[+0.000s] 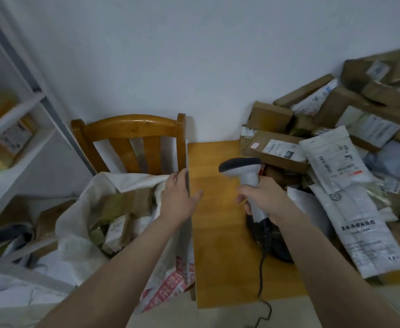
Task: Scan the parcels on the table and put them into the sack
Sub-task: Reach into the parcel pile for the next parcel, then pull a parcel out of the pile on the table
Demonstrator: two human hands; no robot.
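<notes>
left hand (178, 197) empty, fingers loose, at bench (217, 252) edge beside sack (76, 233) | right hand (264, 197) grips scanner (242, 170) handle | parcels (336, 150) piled right | next: take nearest parcel label-up, aim squarely

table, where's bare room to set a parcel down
The bare strip of table between the sack at its left edge and the scanner with its cord is free. The right side is crowded with piled parcels.
</notes>
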